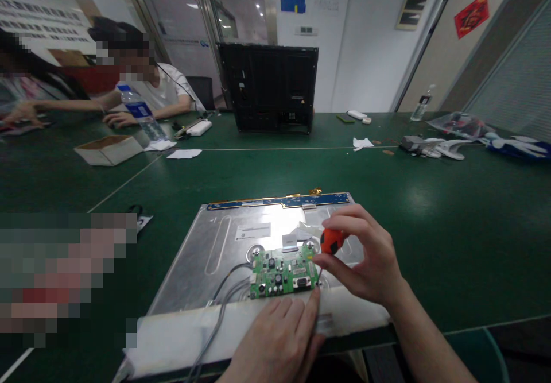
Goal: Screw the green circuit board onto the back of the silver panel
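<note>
A green circuit board point(282, 273) lies on the metal back of a display panel point(193, 256), with grey cables point(224, 314) running from its left side. My right hand point(365, 256) grips the short orange and black handle of a screwdriver point(331, 240) between thumb and fingers. Its thin shaft points down at the board's lower right corner. My left hand point(279, 337) lies over the white strip point(172, 337) along the panel's near edge, fingers extended. Its index fingertip is beside the screwdriver tip; whether a screw is there is too small to tell.
A black monitor housing point(271, 90) stands across the green table point(451, 228). Left are an open box point(109, 150) and a water bottle point(142, 113), near two seated people. Gloves point(434, 147), a plastic bag point(460, 124) and another bottle point(423, 104) lie or stand right.
</note>
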A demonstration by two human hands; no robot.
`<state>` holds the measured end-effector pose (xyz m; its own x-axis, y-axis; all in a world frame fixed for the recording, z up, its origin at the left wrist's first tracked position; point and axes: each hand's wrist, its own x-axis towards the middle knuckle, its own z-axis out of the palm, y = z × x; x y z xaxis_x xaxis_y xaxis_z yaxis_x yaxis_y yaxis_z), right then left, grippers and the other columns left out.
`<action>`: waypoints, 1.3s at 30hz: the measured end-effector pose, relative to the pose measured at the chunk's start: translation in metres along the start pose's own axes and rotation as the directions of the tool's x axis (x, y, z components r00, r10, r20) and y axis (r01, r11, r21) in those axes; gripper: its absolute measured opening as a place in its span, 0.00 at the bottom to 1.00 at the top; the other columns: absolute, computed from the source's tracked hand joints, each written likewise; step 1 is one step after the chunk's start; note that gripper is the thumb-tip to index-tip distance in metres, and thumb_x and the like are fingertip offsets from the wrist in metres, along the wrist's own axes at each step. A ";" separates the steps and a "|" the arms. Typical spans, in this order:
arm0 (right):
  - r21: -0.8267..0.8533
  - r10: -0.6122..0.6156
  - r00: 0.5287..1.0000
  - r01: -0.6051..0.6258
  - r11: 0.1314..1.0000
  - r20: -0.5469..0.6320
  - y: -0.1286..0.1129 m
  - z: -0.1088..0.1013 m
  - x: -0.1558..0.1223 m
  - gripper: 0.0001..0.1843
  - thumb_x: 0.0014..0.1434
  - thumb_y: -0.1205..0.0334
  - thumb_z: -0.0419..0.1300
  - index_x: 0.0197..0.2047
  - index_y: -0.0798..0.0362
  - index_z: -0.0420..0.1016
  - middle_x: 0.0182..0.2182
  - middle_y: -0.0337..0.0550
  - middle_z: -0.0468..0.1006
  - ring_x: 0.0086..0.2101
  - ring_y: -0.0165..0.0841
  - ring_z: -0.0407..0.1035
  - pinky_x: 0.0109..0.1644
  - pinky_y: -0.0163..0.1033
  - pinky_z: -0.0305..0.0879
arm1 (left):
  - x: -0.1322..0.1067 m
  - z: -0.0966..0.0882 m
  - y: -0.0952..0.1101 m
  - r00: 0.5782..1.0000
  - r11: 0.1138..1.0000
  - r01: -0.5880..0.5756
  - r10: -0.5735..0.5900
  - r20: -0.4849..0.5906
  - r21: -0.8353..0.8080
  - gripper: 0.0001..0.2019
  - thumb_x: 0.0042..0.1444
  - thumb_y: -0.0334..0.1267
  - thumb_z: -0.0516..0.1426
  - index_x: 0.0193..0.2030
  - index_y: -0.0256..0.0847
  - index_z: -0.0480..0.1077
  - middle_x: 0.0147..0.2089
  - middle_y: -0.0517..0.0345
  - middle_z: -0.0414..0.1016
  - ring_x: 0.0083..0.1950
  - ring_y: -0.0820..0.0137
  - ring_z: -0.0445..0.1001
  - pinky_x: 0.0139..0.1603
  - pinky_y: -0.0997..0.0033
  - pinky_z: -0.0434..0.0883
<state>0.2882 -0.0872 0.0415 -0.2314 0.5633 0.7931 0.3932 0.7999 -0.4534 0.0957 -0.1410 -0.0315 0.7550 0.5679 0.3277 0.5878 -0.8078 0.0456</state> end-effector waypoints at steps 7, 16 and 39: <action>0.030 -0.007 0.999 0.005 1.000 0.052 -0.001 0.000 0.001 0.23 0.57 0.72 0.58 0.56 0.50 0.66 0.41 0.43 0.75 0.35 0.30 0.70 0.34 0.36 0.71 | 0.001 0.001 0.000 1.000 1.000 -0.007 0.007 -0.023 0.009 0.19 0.67 0.36 0.44 0.59 0.29 0.63 0.37 0.45 0.76 0.34 0.62 0.75 0.33 0.62 0.75; 0.044 0.053 0.999 -0.053 0.998 -0.005 0.000 0.003 -0.006 0.25 0.55 0.69 0.63 0.54 0.49 0.62 0.38 0.41 0.76 0.31 0.29 0.71 0.32 0.34 0.71 | 0.001 0.002 0.000 1.000 0.999 -0.021 0.021 0.002 0.027 0.19 0.67 0.35 0.45 0.60 0.27 0.61 0.37 0.46 0.75 0.34 0.61 0.75 0.33 0.61 0.75; 0.148 0.039 0.999 -0.038 0.988 -0.003 -0.001 0.003 -0.005 0.28 0.52 0.73 0.63 0.55 0.52 0.61 0.37 0.41 0.74 0.32 0.29 0.70 0.33 0.35 0.69 | 0.003 -0.001 0.000 1.000 0.999 -0.017 0.017 -0.004 0.036 0.19 0.68 0.34 0.42 0.60 0.26 0.61 0.35 0.48 0.74 0.33 0.61 0.74 0.32 0.60 0.75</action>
<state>0.2864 -0.0900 0.0362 -0.2129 0.5936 0.7761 0.2656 0.7996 -0.5386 0.0976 -0.1392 -0.0294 0.7640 0.5532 0.3321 0.5848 -0.8111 0.0057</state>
